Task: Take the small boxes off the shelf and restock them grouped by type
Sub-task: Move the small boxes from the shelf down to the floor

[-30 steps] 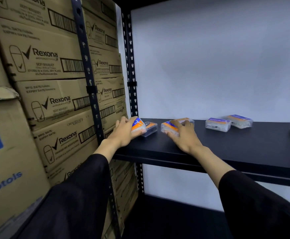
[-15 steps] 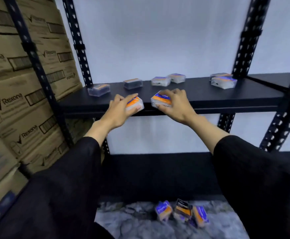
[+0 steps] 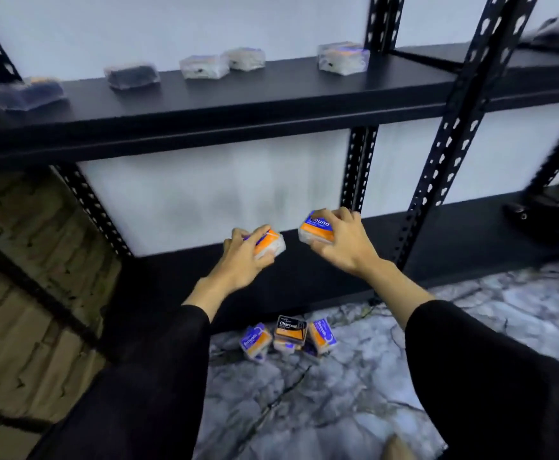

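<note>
I had brought two small boxes down from the upper shelf (image 3: 271, 104), where half a second earlier my hands were only lifting them off its front edge. My left hand (image 3: 241, 260) gripped an orange-and-clear box (image 3: 269, 244), fingers curled round it; my right hand (image 3: 341, 244) clutched a blue-and-orange box (image 3: 316, 229) the same way. Both boxes hung in the air well below that shelf, in front of the bottom shelf board (image 3: 304, 277) and above the pile of boxes (image 3: 288, 336) lying on the marbled floor (image 3: 338, 393) beneath it. Five boxes were left on the upper shelf: two dark ones (image 3: 132, 74) toward its left end, two pale ones (image 3: 205, 66) near its middle, and a stacked-looking lot (image 3: 343, 58) toward its right. By my reading, clearing was a little past halfway, with the two in hand bound for the floor pile; grouping by type had not begun.
</note>
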{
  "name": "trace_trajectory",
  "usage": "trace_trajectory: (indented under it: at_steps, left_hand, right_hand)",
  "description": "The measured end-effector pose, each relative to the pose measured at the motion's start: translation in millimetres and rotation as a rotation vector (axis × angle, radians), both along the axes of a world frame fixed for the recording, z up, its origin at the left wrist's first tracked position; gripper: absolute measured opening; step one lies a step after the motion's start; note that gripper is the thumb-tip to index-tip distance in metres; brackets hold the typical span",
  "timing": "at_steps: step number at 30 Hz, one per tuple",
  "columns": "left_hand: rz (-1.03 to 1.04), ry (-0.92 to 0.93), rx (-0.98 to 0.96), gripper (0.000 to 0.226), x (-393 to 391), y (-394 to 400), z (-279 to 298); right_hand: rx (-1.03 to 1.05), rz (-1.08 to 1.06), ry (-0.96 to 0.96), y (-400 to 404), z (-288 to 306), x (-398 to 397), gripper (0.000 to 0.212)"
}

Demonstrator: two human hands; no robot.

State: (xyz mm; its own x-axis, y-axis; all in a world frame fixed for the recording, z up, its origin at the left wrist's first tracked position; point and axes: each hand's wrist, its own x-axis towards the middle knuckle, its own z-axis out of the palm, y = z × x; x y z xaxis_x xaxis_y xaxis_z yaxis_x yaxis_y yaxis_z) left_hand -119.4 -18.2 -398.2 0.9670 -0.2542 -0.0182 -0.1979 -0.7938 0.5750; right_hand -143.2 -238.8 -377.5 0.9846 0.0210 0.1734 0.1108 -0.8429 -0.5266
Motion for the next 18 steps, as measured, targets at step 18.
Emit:
trace_trajectory:
  at_steps: [18]
  left_hand:
    - [0.118, 0.309, 0.109, 0.062, 9, -53, -259]
  right_hand:
    - [-0.079, -0.148, 0.48, -29, -263, 14, 0.055]
